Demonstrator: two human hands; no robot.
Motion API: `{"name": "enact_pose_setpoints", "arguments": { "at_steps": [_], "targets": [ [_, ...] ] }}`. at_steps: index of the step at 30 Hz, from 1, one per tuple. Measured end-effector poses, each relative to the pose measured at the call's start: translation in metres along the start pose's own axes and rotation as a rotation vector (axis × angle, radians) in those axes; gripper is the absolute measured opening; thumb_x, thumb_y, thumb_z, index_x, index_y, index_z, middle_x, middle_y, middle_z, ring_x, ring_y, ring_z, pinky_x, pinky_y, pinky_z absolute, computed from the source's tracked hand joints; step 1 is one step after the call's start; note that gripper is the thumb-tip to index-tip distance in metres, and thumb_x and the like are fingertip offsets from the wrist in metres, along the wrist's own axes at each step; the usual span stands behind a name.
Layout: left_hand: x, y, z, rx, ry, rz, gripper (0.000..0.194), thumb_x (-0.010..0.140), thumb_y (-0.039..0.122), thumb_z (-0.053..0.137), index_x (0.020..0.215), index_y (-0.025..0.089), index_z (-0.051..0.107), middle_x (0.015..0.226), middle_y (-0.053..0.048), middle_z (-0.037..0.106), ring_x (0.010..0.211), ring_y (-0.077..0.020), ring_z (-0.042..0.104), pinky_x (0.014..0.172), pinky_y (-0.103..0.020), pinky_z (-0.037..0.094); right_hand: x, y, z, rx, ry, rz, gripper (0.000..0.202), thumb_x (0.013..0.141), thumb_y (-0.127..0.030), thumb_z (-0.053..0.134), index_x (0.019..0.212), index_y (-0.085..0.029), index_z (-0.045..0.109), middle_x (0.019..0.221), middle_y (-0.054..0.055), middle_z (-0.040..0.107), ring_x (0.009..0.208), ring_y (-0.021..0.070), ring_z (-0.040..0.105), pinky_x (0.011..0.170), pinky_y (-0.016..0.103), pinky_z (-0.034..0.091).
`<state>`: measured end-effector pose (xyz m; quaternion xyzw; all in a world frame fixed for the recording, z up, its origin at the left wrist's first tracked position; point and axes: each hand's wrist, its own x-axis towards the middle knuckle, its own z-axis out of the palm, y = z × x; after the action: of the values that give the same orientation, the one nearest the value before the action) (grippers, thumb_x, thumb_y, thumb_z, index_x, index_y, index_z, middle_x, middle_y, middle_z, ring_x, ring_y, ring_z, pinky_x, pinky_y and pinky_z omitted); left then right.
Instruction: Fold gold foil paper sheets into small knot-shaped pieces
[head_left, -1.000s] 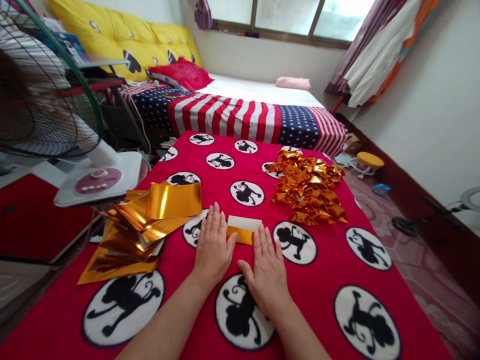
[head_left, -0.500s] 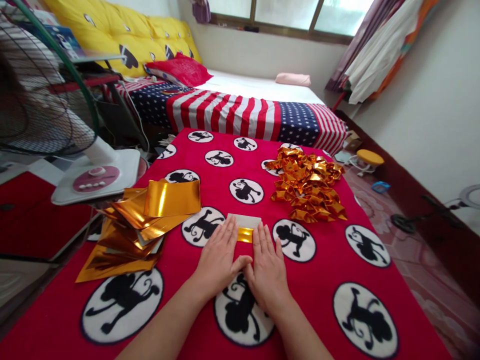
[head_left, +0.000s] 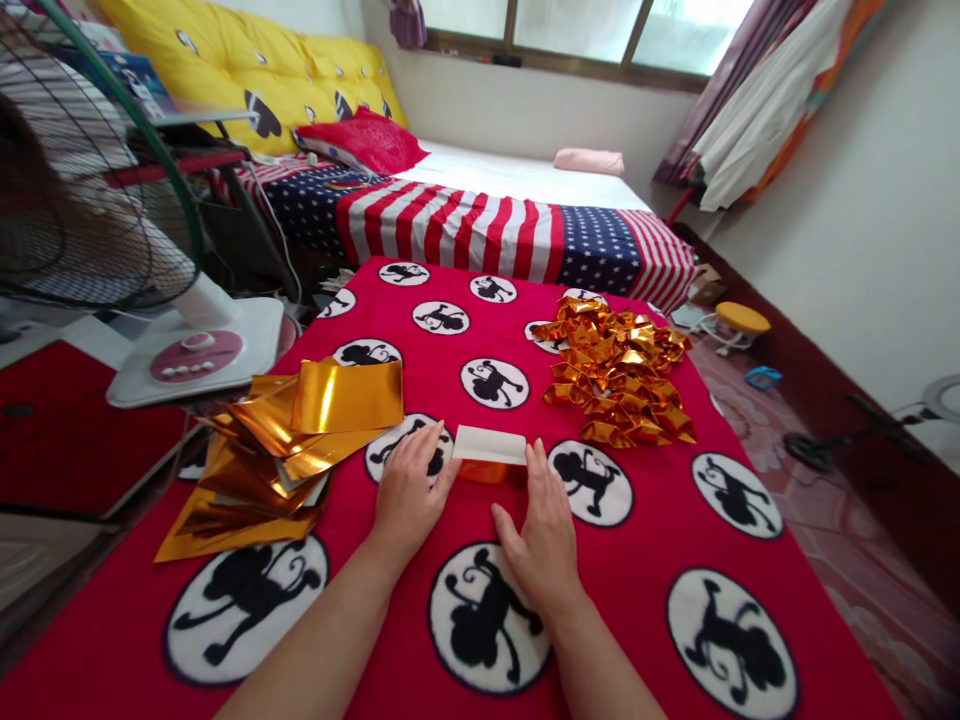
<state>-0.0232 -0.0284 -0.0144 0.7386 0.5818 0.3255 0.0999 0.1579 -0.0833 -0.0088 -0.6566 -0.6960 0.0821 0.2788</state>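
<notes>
A partly folded sheet of gold foil paper (head_left: 490, 445) lies on the red tablecloth before me, its pale back showing at the far side and a shiny orange-gold folded band along the near side. My left hand (head_left: 411, 490) is at its left end, fingers stretched out and thumb tip by the paper's edge. At the right end, my right hand (head_left: 545, 525) rests with fingers extended, fingertips touching the corner and thumb spread away. To the left is a loose stack of flat gold foil sheets (head_left: 349, 395). A heap of folded gold foil pieces (head_left: 615, 370) sits at the right.
The red tablecloth (head_left: 615, 620) bears round monkey prints. A fan (head_left: 199, 350) stands beyond the table's left edge. Behind is a bed with a stars-and-stripes cover (head_left: 480, 225). A yellow stool (head_left: 741, 318) is on the floor at the right.
My hands have moved apart; they lay flat over the paper with thumbs meeting and are now at its two ends. More of the pale back and the band shows.
</notes>
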Motion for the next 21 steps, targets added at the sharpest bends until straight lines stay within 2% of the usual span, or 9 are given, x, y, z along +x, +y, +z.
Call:
{"name": "enact_pose_setpoints", "arguments": {
  "at_steps": [3,6,9,13,16,19,21],
  "targets": [
    [0.001,0.0,-0.001,-0.086,0.041,-0.028,0.043,0.09,0.036,0.053,0.13,0.018,0.053,0.12,-0.01,0.065,0.116,-0.0247,0.057,0.104,-0.042,0.043,0.002,0.003,0.0,0.116,0.071,0.013,0.068,0.086,-0.021,0.051,0.149,-0.013,0.027,0.155,0.013,0.03,0.142,0.0239,0.029,0.115,0.044,0.027],
    [0.002,0.002,-0.001,-0.145,0.084,-0.024,0.045,0.086,0.034,0.061,0.128,0.021,0.054,0.114,-0.009,0.065,0.11,-0.025,0.059,0.099,-0.042,0.047,0.006,0.008,0.002,0.237,0.139,0.049,0.064,0.084,-0.02,0.054,0.145,-0.017,0.034,0.145,0.012,0.045,0.132,0.0249,0.043,0.11,0.043,0.035],
    [0.002,0.007,-0.004,-0.171,0.149,0.016,0.038,0.083,0.028,0.065,0.12,0.021,0.059,0.111,-0.008,0.063,0.106,-0.0242,0.06,0.095,-0.04,0.049,0.012,0.013,0.003,0.358,0.19,0.118,0.059,0.085,-0.022,0.055,0.141,-0.02,0.039,0.123,0.01,0.061,0.108,0.0226,0.06,0.097,0.04,0.045],
    [-0.001,0.016,-0.008,-0.242,0.221,0.163,0.015,0.084,0.021,0.064,0.099,0.022,0.066,0.096,-0.005,0.064,0.094,-0.0197,0.062,0.088,-0.035,0.051,0.02,0.014,0.004,0.386,0.188,0.191,0.052,0.085,-0.022,0.055,0.136,-0.019,0.043,0.092,0.003,0.068,0.078,0.018,0.063,0.079,0.034,0.048],
    [-0.005,0.021,-0.008,-0.296,0.103,0.279,0.013,0.085,0.019,0.064,0.096,0.023,0.068,0.091,-0.003,0.066,0.089,-0.017,0.062,0.084,-0.031,0.052,0.023,0.011,0.003,0.328,0.17,0.21,0.045,0.083,-0.02,0.055,0.128,-0.018,0.05,0.082,0.0,0.068,0.072,0.0173,0.062,0.076,0.032,0.046],
    [-0.006,0.024,-0.004,-0.23,-0.076,0.305,0.022,0.083,0.021,0.066,0.105,0.022,0.068,0.107,-0.007,0.066,0.102,-0.0208,0.06,0.091,-0.036,0.05,0.024,0.007,0.002,0.259,0.155,0.209,0.038,0.081,-0.018,0.057,0.119,-0.018,0.054,0.079,0.0,0.068,0.072,0.0179,0.062,0.076,0.033,0.043],
    [-0.005,0.025,-0.002,-0.166,-0.156,0.293,0.028,0.081,0.022,0.067,0.109,0.022,0.067,0.118,-0.007,0.063,0.11,-0.024,0.057,0.096,-0.041,0.048,0.024,0.008,0.001,0.249,0.143,0.208,0.033,0.08,-0.018,0.057,0.113,-0.019,0.057,0.08,0.0,0.068,0.071,0.0174,0.062,0.075,0.032,0.043]
  ]
}}
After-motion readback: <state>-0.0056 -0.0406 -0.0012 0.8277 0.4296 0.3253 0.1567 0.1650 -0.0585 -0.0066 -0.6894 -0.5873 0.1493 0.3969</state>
